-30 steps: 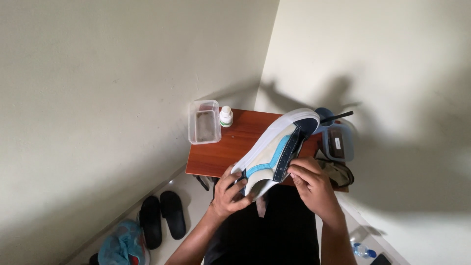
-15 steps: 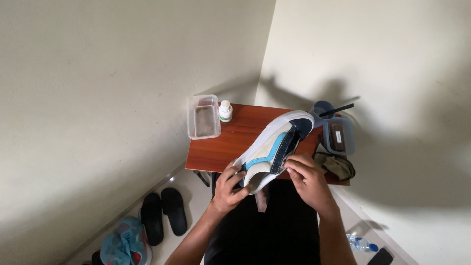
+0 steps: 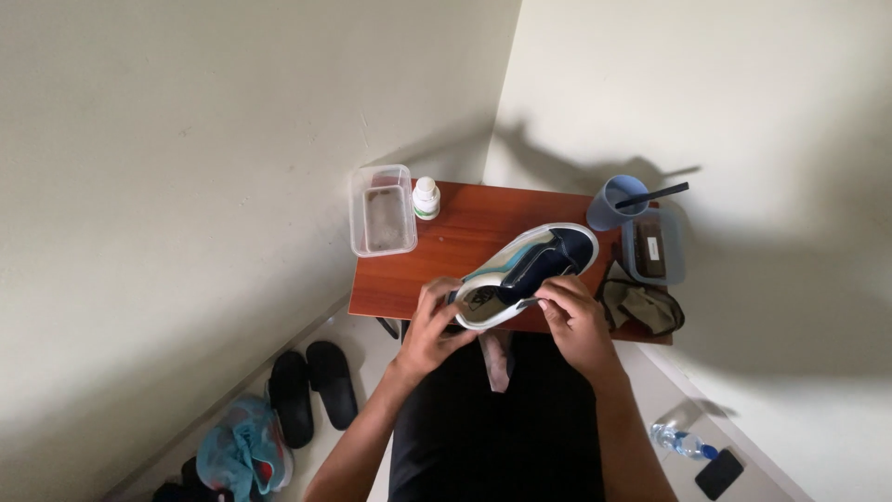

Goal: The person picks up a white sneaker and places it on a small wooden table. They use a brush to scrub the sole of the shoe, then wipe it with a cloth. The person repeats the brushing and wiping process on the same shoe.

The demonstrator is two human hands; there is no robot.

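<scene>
Two hands hold one shoe over the near edge of a small red-brown table, seen from the head camera. Left hand is closed on the heel end, fingers wrapped under and around the sole. Right hand grips the rim at the shoe's opening, fingertips pinched on a dark bit there; can't tell if it's a lace or a tongue. Shoe is white-soled with a dark inside and a teal stripe, tilted, toe pointing away toward the wall corner. Pale cloth hangs below the shoe, over the person's dark lap. On the table: clear tub at the far left corner, small white bottle just beside it, blue cup with a black stick in it at far right, grey box near the cup, crumpled olive rag at the right edge beside the right hand. On the floor, left: black slippers, teal bag. On the floor, right: water bottle, black phone.
</scene>
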